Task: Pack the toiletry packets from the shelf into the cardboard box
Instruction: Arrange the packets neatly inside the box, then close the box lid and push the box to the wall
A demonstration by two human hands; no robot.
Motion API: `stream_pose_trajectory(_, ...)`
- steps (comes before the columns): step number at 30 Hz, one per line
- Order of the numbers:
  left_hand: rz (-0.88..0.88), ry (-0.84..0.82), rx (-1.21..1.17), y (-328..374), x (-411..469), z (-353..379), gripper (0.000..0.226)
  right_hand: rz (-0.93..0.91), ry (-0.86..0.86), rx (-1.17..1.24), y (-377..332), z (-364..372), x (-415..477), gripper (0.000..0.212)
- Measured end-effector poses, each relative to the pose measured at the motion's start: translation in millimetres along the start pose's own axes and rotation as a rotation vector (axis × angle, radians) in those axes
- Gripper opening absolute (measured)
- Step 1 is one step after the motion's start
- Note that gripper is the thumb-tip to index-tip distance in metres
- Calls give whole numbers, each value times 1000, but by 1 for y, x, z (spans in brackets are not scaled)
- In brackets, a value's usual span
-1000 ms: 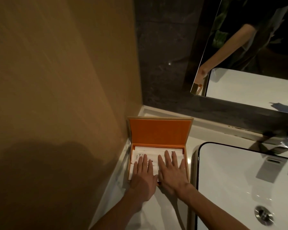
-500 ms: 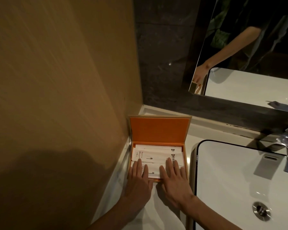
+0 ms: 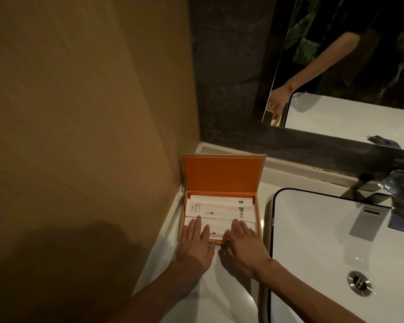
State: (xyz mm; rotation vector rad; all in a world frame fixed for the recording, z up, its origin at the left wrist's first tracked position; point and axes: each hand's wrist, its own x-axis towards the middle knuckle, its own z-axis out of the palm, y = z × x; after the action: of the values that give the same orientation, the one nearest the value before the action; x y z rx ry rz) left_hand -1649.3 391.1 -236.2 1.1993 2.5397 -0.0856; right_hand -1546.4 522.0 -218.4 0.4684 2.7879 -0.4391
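My left hand [image 3: 194,244] and right hand [image 3: 242,244] lie flat, palms down, fingers spread over the near edge of the cardboard box [image 3: 222,180]. My fingertips rest on the nearest white toiletry packet [image 3: 219,226]; more packets [image 3: 219,207] lie behind it, one marked "TOOTH BRUSH". The box stands in the back left corner of the white counter [image 3: 224,290], just beside the tan wall [image 3: 79,113], its orange lid upright. The white basin [image 3: 324,241] sits to the right, a mirror [image 3: 350,66] above it.

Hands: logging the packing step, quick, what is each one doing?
Left hand: open, flat on the packets.
Right hand: open, flat, holding nothing.
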Motion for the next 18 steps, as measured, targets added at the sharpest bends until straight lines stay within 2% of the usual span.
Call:
stream_pose_trajectory(4, 13, -70, 13, 0, 13, -12, 66, 39, -22, -34, 7, -13, 13, 75)
stream_pose_trajectory(7, 58, -155, 9, -5, 25, -10, 70, 77, -143, -65, 12, -14, 21, 60)
stream_pose_trajectory(10, 75, -218, -2, -9, 29, -8, 71, 86, -187, -45, 13, -14, 24, 60)
stream_pose_trajectory(18, 73, -165, -43, -10, 27, -1, 69, 91, -223, -68, 8, -22, 28, 62)
